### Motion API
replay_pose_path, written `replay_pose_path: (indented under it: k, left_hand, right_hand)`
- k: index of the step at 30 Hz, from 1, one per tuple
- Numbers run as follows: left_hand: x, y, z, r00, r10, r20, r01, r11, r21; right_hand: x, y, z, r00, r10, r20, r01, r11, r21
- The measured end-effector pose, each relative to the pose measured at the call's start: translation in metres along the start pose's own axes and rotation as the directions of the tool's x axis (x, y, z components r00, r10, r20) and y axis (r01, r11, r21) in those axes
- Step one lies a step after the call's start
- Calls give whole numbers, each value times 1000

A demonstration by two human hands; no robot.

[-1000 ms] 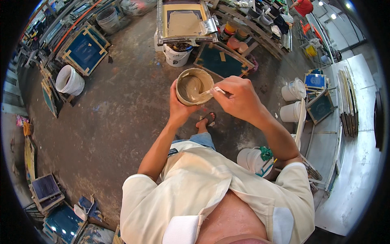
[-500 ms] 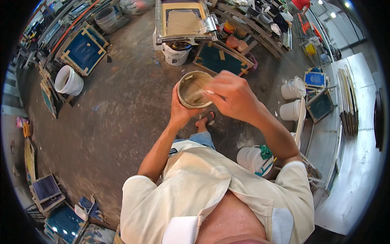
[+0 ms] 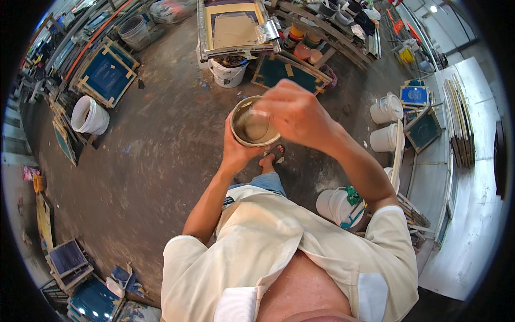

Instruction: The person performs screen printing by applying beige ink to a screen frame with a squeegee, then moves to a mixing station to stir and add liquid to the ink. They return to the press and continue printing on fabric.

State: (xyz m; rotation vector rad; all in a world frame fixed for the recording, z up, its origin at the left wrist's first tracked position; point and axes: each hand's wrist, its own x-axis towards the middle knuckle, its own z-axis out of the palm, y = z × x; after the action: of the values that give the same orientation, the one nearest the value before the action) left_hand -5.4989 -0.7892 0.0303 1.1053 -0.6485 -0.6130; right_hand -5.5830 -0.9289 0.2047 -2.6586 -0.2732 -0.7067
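Note:
My left hand [image 3: 234, 150] is wrapped around the left and lower side of a round tub [image 3: 237, 124], whose mouth tilts up toward me. Inside the tub is a brownish-beige paste [image 3: 253, 127], smeared on the walls too. Over the tub's right rim my right hand [image 3: 295, 110] is closed, its fingers blurred by motion. From them a pale flat stirring stick [image 3: 254, 114] reaches down into the tub; the blur and the fingers hide most of it.
Ahead stands a framed printing screen [image 3: 234, 32] with beige paste, above a white bucket [image 3: 227, 75]. Other screens [image 3: 110, 75] lean at left. White buckets stand at left [image 3: 89, 115], at right [image 3: 386, 109], and close by my right side [image 3: 333, 206].
My right hand has shifted slightly up and left over the tub, and the stick has moved inside it. The left hand still holds the tub. The view has shifted slightly.

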Motion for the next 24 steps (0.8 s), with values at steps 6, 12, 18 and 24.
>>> replay_pose_path:
  k: [6, 12, 18, 24]
  left_hand:
    - [2, 3, -6, 997, -58, -45, 55, 997, -60]
    - [1, 7, -5, 999, -39, 27, 39, 999, 18]
    - [4, 1, -13, 1000, -19, -10, 18, 998, -68]
    - [-1, 3, -7, 1000, -16, -19, 16, 1000, 10]
  right_hand:
    - [-18, 1, -23, 980, 135, 144, -117, 985, -128]
    - [1, -8, -6, 999, 19, 27, -20, 1000, 21]
    - [-15, 9, -22, 992, 106, 64, -96, 985, -143]
    - [1, -6, 0, 1000, 9, 20, -10, 998, 58]
